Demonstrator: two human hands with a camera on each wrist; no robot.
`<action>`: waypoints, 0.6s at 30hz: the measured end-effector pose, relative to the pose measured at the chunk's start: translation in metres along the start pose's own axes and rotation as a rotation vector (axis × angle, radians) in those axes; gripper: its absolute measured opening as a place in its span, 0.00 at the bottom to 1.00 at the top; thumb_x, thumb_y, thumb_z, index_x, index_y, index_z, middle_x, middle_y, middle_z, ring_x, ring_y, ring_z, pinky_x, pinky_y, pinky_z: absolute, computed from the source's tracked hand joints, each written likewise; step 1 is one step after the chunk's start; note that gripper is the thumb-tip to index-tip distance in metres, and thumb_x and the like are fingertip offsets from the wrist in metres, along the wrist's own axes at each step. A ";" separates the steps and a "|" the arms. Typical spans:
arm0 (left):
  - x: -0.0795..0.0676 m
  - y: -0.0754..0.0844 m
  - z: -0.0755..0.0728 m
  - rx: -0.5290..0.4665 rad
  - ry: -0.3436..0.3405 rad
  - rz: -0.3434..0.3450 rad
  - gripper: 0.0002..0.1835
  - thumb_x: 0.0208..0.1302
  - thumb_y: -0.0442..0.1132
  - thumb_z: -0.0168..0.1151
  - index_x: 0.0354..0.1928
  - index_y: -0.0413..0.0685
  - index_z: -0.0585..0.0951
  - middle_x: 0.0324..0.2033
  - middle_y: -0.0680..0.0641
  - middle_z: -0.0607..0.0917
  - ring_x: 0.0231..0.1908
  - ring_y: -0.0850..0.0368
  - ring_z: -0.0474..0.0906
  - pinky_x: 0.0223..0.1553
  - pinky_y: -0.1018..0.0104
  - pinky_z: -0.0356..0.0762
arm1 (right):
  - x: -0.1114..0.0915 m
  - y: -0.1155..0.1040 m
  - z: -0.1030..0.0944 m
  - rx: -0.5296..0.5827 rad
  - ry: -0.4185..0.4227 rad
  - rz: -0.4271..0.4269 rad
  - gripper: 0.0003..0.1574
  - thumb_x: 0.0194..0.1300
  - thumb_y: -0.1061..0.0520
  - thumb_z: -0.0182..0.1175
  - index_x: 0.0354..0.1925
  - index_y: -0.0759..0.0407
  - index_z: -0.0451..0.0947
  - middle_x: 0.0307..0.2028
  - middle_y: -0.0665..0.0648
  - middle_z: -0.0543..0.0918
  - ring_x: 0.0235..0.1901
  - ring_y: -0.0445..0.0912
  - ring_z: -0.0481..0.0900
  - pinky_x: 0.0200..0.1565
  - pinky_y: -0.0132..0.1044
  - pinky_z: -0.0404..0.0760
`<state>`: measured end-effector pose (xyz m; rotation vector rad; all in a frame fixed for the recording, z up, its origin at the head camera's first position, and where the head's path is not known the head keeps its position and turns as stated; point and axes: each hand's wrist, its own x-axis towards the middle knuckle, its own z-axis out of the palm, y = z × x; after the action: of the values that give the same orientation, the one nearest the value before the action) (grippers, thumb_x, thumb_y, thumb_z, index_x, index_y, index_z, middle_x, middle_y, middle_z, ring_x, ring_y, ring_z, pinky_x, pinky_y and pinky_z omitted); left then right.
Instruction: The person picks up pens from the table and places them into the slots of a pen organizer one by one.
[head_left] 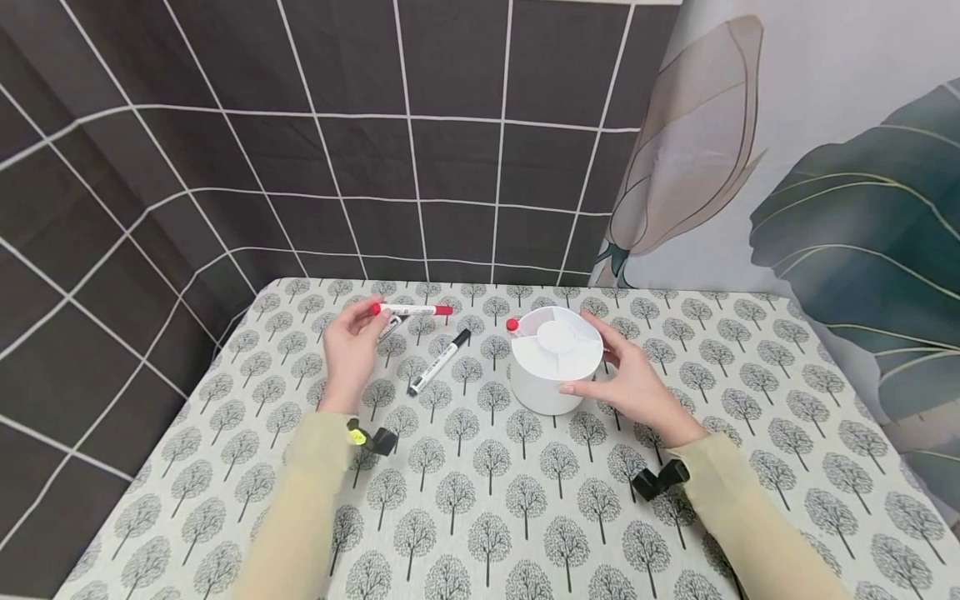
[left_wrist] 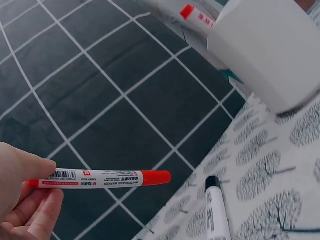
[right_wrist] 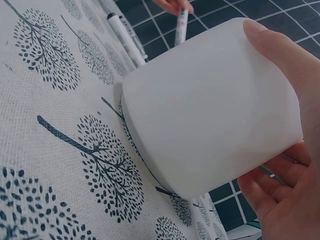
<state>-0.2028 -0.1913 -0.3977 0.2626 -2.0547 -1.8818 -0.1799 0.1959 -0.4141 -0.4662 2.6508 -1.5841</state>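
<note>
On the tree-print bench (head_left: 480, 517), my right hand (head_left: 637, 385) curls its fingers round the white pen holder (head_left: 556, 360) at centre, a black marker (head_left: 439, 361) lies at its nine o'clock, and farther, at ten o'clock, my left hand (head_left: 351, 350) pinches a red marker (head_left: 412, 310) level.

A home-like corner: tree-print tablecloth (head_left: 750, 400), leaf-patterned curtain (head_left: 847, 208), grid-patterned backdrop (head_left: 337, 150).
</note>
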 end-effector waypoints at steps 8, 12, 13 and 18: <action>-0.004 0.016 0.013 -0.077 -0.003 0.089 0.18 0.66 0.31 0.69 0.57 0.38 0.82 0.51 0.43 0.83 0.51 0.54 0.79 0.58 0.67 0.78 | 0.000 0.000 -0.001 0.004 0.000 0.003 0.73 0.44 0.47 0.85 0.80 0.41 0.53 0.74 0.61 0.64 0.66 0.64 0.69 0.67 0.64 0.65; -0.003 0.022 0.020 -0.126 0.002 0.115 0.18 0.65 0.30 0.70 0.56 0.37 0.83 0.51 0.41 0.84 0.51 0.53 0.81 0.58 0.67 0.78 | 0.000 0.000 -0.001 0.006 0.002 -0.003 0.73 0.44 0.47 0.85 0.80 0.42 0.54 0.73 0.61 0.64 0.66 0.64 0.69 0.67 0.64 0.66; -0.003 0.023 0.022 -0.135 0.004 0.116 0.18 0.65 0.30 0.70 0.56 0.37 0.83 0.51 0.41 0.84 0.51 0.54 0.81 0.58 0.67 0.78 | 0.000 0.000 -0.001 0.004 0.002 -0.005 0.73 0.44 0.47 0.85 0.80 0.42 0.54 0.73 0.61 0.64 0.66 0.64 0.69 0.67 0.64 0.66; -0.003 0.032 0.033 -0.200 -0.004 0.144 0.17 0.64 0.29 0.70 0.55 0.35 0.83 0.49 0.41 0.84 0.50 0.53 0.82 0.57 0.65 0.80 | 0.000 0.001 0.000 -0.001 0.003 -0.011 0.74 0.44 0.47 0.85 0.80 0.45 0.53 0.73 0.62 0.64 0.66 0.64 0.69 0.67 0.63 0.67</action>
<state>-0.2091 -0.1560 -0.3682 0.0598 -1.8178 -1.9795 -0.1801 0.1966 -0.4145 -0.4794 2.6561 -1.5872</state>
